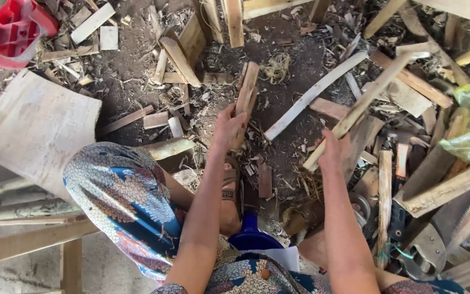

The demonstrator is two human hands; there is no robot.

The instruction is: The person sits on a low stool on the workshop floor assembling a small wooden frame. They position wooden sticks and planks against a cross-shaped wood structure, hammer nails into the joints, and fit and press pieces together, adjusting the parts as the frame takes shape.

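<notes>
The left hand (228, 129) gripped a short wooden block (247, 90) pointing toward twelve o'clock; the right hand (330, 154) clasped a long pale stick (363, 106) slanting toward two o'clock, above scattered offcuts (176, 60).

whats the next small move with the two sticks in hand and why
Probably bring the long stick in the right hand across to the short piece that the left hand holds upright. Both hands already grip wood, apart, over bare ground between the scraps.

We see a dirt floor (284, 38) littered with wood offcuts (409, 81) and shavings, a pale board (33, 130) lying left, in daylight.
</notes>
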